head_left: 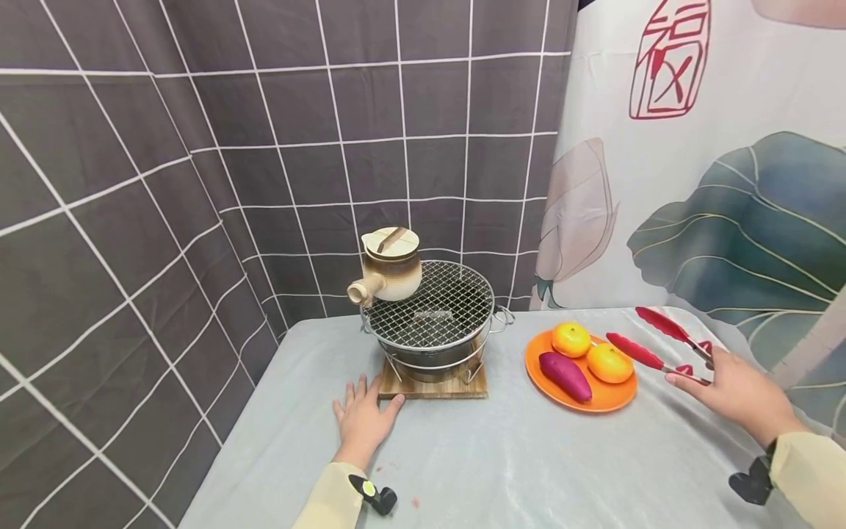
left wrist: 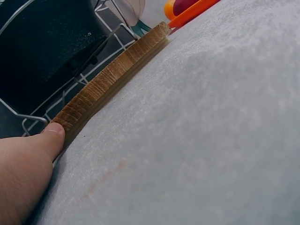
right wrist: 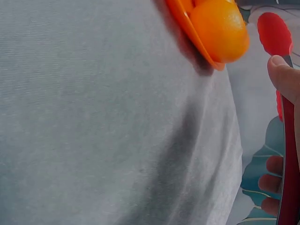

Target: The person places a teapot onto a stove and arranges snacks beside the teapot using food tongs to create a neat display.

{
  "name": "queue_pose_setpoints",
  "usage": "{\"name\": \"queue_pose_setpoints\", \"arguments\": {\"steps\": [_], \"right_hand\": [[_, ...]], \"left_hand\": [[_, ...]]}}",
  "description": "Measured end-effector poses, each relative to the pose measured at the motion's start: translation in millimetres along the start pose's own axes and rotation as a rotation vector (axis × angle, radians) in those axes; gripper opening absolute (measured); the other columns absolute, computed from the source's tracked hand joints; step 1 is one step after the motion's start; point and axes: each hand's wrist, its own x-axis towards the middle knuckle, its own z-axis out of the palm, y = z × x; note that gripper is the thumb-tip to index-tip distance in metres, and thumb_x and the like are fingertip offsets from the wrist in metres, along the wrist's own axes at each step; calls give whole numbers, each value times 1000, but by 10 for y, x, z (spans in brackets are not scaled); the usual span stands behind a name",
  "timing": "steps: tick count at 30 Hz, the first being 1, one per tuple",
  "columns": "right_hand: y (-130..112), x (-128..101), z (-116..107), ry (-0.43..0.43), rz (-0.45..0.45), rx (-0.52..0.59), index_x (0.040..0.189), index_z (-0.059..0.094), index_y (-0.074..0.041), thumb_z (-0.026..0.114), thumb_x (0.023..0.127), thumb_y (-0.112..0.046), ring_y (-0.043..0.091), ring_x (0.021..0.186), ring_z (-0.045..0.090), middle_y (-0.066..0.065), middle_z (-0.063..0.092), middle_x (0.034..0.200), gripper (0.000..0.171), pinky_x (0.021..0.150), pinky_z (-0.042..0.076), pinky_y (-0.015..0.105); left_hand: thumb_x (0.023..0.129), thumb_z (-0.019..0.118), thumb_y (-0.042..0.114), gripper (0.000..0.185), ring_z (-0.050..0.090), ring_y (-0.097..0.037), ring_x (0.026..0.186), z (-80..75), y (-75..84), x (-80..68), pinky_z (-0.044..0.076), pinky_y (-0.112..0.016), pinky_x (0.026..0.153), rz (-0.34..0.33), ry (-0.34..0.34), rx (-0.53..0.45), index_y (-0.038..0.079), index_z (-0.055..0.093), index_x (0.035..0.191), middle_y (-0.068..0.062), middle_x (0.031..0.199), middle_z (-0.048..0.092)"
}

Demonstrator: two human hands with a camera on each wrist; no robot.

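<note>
The left hand (head_left: pixel 362 419) lies flat on the bench (head_left: pixel 502 463) near its front edge, fingers spread and straight, holding nothing. Its thumb tip touches the front left corner of the board (head_left: pixel 432 385); the left wrist view shows that thumb (left wrist: pixel 52 136) against the board's (left wrist: pixel 112 77) edge.

The right hand (head_left: pixel 743 395) is toward the bench's right edge, with fingers curled round the handles of the tongs (head_left: pixel 661 345). In the right wrist view the thumb (right wrist: pixel 285 75) presses on one arm of the tongs (right wrist: pixel 287 140). The two red tips stand apart, one just over the nearer orange (head_left: pixel 609 363).

That orange sits on the plate (head_left: pixel 595 400), right of the bench's middle, beside a purple sweet potato (head_left: pixel 565 376) and a second orange (head_left: pixel 571 339) behind.

Farther back, on the board, stands the grill (head_left: pixel 432 323) with its wire mesh top. A pot (head_left: pixel 391 269) with a side handle and wooden lid sits on the mesh's back left edge. Behind the bench are a tiled wall (head_left: pixel 330 132) and, to the right, a printed curtain (head_left: pixel 714 184).
</note>
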Motion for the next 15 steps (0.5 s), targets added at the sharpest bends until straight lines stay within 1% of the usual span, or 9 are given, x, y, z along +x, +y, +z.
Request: {"name": "queue_pose_setpoints", "arguments": {"steps": [3,7,12,15], "right_hand": [[-4,-21,26,-38,-1,2,128,35,28,66,84,-70,50,87,57,43,53,108,111,62,53,63],[-9,-43,77,-72,-27,0,128,36,29,67,84,-70,52,90,58,43,54,108,112,63,54,64],[-12,-74,148,-79,-55,-22,131,34,31,67,85,-69,56,96,57,45,54,111,115,71,53,68],[-10,-88,184,-84,-67,-25,134,32,31,68,84,-69,59,101,55,45,54,113,118,73,52,70]], "left_hand": [[93,61,58,71,21,-50,148,-18,11,-13,5,-74,114,1,-2,-3,12,53,147,-24,158,36],[94,60,58,71,21,-51,148,-24,16,-27,5,-75,114,4,-2,-3,12,53,147,-24,158,36],[93,60,58,70,22,-51,148,-20,17,-20,5,-74,114,8,7,-3,12,54,146,-24,158,37],[93,60,58,70,21,-50,149,-19,19,-10,4,-74,115,8,7,-4,13,54,147,-24,158,37]]}}
